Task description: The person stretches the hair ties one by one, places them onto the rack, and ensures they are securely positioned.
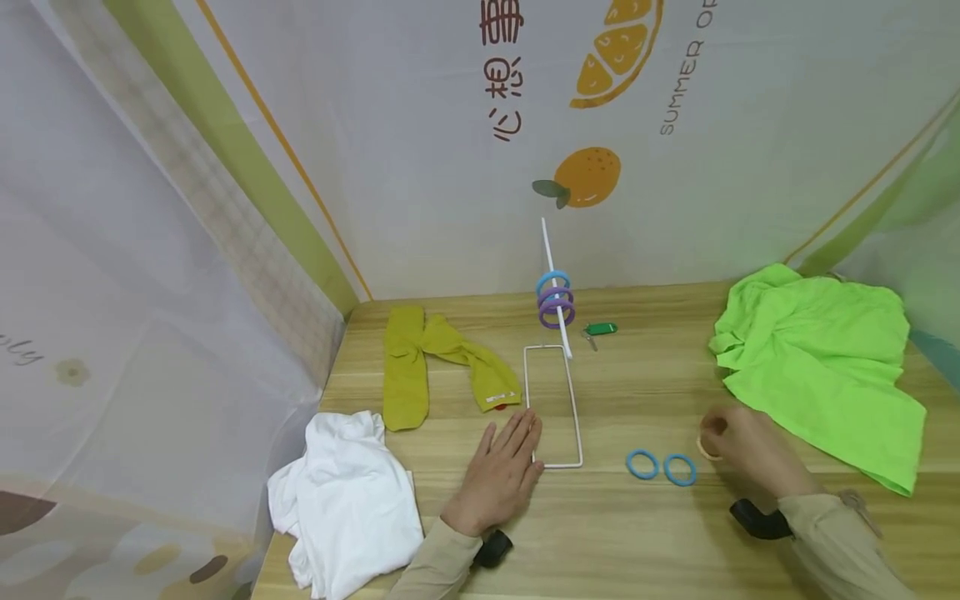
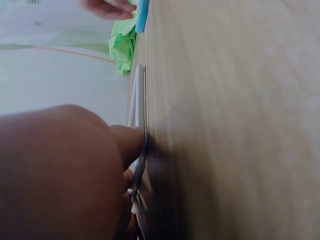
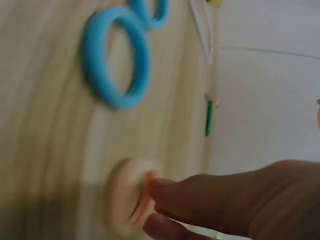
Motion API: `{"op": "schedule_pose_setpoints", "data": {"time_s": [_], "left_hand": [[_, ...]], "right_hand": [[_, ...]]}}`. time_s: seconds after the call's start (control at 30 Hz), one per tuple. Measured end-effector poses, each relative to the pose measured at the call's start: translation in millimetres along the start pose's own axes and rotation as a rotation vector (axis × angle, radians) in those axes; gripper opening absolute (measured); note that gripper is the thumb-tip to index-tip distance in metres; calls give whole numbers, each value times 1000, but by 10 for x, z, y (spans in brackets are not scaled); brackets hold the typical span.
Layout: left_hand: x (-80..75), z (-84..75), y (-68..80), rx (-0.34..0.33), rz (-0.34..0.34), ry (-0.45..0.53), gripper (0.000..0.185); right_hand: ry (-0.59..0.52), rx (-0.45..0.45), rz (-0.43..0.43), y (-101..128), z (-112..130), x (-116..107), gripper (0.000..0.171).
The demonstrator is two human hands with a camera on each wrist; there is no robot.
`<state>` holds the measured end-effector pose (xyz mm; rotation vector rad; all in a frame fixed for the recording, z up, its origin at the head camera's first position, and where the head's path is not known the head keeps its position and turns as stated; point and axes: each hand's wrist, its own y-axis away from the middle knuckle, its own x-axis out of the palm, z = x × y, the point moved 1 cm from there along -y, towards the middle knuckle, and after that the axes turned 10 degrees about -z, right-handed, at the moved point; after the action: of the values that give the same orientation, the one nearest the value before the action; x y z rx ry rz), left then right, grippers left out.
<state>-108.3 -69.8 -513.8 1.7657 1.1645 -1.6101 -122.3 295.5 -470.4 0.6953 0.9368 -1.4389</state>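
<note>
My left hand [image 1: 498, 475] lies flat with straight fingers on the left side of a white wire frame [image 1: 580, 417] on the wooden table. At the frame's far end stands a white rod [image 1: 548, 242] carrying a blue ring [image 1: 553, 274] and purple rings [image 1: 557, 323]. On the right, my right hand [image 1: 753, 446] has its thumb and fingers at the edge of a pale yellow-orange ring [image 3: 120, 195], pinching it close over the table; the right wrist view is blurred here. Two blue rings [image 1: 642, 464] lie on the table between the frame and my right hand.
A green key tag [image 1: 602, 328] with a key lies right of the rod. Mustard-yellow socks [image 1: 406, 375] and a white cloth [image 1: 360, 508] lie on the left. Bright green cloth [image 1: 832, 358] covers the far right. Printed curtains [image 1: 450, 167] stand behind and beside the table.
</note>
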Motion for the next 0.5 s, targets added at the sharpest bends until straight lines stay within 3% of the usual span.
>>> {"op": "schedule_pose_setpoints", "data": {"time_s": [0.2,0.5], "left_hand": [[11,-4,-9,-9,13,-27,56],[6,-6,-9,-4,12,-33,56]], "right_hand": [[42,10,-25,71,-184,2,8],[56,31,-23,57,-181,11,7]]}}
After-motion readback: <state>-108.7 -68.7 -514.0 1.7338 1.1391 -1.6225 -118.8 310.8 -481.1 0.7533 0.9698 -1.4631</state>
